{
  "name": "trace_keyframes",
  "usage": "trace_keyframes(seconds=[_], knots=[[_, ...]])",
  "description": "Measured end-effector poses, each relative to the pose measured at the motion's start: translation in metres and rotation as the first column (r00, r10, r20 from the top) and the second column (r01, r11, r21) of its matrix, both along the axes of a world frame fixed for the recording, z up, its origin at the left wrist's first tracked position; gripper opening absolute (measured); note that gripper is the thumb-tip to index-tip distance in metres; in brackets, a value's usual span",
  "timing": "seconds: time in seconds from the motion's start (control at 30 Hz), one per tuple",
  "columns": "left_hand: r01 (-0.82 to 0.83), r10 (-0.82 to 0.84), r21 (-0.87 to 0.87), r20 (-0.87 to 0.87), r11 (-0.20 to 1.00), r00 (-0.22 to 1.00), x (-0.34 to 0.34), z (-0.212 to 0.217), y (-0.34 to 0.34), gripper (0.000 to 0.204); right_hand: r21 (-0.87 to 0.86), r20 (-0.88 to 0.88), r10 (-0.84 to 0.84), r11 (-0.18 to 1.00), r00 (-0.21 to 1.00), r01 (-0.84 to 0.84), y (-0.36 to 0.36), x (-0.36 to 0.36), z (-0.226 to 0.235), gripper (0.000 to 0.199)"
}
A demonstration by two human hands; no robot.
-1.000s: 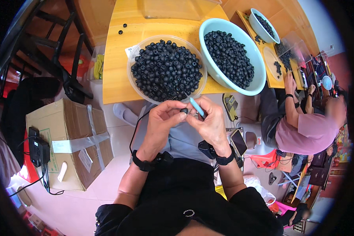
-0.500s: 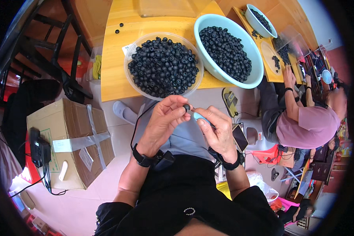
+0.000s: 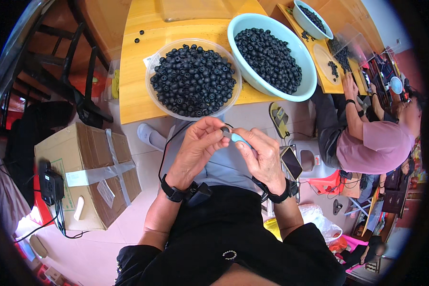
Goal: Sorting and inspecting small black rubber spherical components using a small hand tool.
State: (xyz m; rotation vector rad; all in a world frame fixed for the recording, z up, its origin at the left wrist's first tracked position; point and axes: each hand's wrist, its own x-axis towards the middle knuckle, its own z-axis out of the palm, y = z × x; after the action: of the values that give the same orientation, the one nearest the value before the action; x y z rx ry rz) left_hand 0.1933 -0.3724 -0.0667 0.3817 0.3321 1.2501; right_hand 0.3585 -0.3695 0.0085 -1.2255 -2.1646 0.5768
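Between the thumb and fingertips of my left hand is one small black round piece, like a knob or thick bead. My right hand grips a small knife by its light blue handle. Its short blade meets the black piece, with both hands close together above my lap. Just beyond them, a round clear plastic tub at the table's near edge is heaped with the same black pieces. Right of it stands a tilted light blue basin, also holding many.
Two loose black pieces lie on the yellow wooden table. At left are a taped cardboard box and a dark chair. A co-worker in a pink shirt sits at the right by another basin. A sandal is on the floor.
The blade has shifted slightly against the black piece, and the right hand's grip has turned a little. Both hands stay in nearly the same place; the view has tilted slightly.
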Motion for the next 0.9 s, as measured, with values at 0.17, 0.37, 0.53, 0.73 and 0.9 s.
trace_keyframes(seconds=[0.17, 0.37, 0.53, 0.73, 0.9], knots=[[0.016, -0.016, -0.002, -0.011, 1.000, 1.000, 0.000, -0.004, 0.001, 0.012, 0.014, 0.024, -0.009, 1.000, 1.000, 0.009, 0.001, 0.002, -0.006, 0.018], [0.131, -0.137, 0.144, 0.037, 0.981, 0.990, 0.000, 0.010, -0.005, 0.012, -0.028, 0.051, -0.299, 0.953, 0.953, 0.300, 0.026, 0.037, -0.046, 0.019], [0.095, -0.095, 0.007, 0.064, 0.995, 0.993, 0.002, -0.002, -0.001, 0.012, -0.174, -0.054, -0.298, 0.943, 0.953, 0.285, 0.012, 0.031, -0.028, 0.021], [0.101, -0.097, -0.052, 0.075, 0.994, 0.992, 0.004, -0.009, 0.001, 0.013, -0.360, -0.293, -0.182, 0.930, 0.938, 0.068, 0.007, 0.012, -0.006, 0.023], [0.095, -0.096, -0.068, -0.007, 0.993, 0.995, 0.005, -0.006, 0.002, 0.013, -0.414, -0.436, -0.149, 0.909, 0.888, -0.050, 0.009, 0.001, -0.013, 0.016]])
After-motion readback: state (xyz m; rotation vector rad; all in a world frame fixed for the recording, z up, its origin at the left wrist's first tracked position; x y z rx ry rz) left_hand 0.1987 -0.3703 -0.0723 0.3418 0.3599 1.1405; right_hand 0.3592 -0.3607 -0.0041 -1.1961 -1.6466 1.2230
